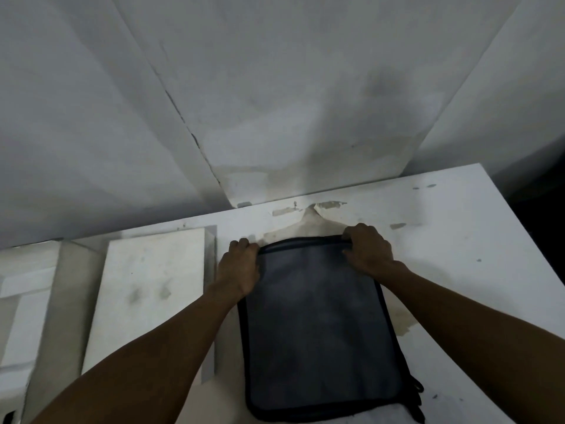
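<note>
A flat dark grey zip pouch [321, 325] with a black edge lies on the white table [458, 240], its long side running away from me. My left hand [240, 267] grips the pouch's far left corner with curled fingers. At the far right corner my right hand [367, 249] grips the top edge, fingers curled over the black zip line. Both forearms reach in from the bottom of the view.
A white rectangular block [146, 301] sits left of the pouch, with more white pieces [21, 316] further left. A white wall [275, 102] rises behind the table. Stains and torn paper mark the tabletop near the wall. The table's right edge drops into darkness.
</note>
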The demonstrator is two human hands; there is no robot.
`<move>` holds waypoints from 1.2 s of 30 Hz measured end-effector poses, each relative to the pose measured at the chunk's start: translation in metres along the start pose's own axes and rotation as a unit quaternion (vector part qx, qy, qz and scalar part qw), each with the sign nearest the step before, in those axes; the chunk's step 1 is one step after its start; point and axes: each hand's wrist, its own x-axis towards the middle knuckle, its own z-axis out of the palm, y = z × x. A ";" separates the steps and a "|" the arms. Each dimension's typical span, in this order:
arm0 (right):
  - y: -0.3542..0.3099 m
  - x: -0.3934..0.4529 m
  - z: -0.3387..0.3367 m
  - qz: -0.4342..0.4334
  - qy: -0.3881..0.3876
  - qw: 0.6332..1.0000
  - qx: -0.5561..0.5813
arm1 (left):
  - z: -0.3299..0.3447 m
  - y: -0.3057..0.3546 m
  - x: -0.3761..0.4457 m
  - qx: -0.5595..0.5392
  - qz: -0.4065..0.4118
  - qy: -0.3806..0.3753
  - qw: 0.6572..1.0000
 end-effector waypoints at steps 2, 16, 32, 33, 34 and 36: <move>0.000 0.002 0.003 -0.005 0.021 1.000 0.003 | 0.000 0.000 0.004 0.000 0.003 0.018 1.000; 0.013 -0.024 -0.006 -0.095 0.111 0.988 0.039 | -0.014 0.006 -0.018 -0.015 0.050 0.081 0.995; 0.054 -0.135 0.030 -0.185 0.069 0.977 0.077 | 0.025 -0.009 -0.130 -0.140 0.081 0.009 0.987; 0.056 -0.142 0.034 -0.191 0.065 0.977 0.072 | 0.031 -0.009 -0.136 -0.145 0.081 0.006 0.986; 0.058 -0.149 0.038 -0.192 0.061 0.977 0.066 | 0.036 -0.009 -0.141 -0.151 0.083 0.003 0.985; 0.063 -0.163 0.045 -0.183 0.050 0.980 0.058 | 0.049 -0.008 -0.153 -0.162 0.097 -0.005 0.982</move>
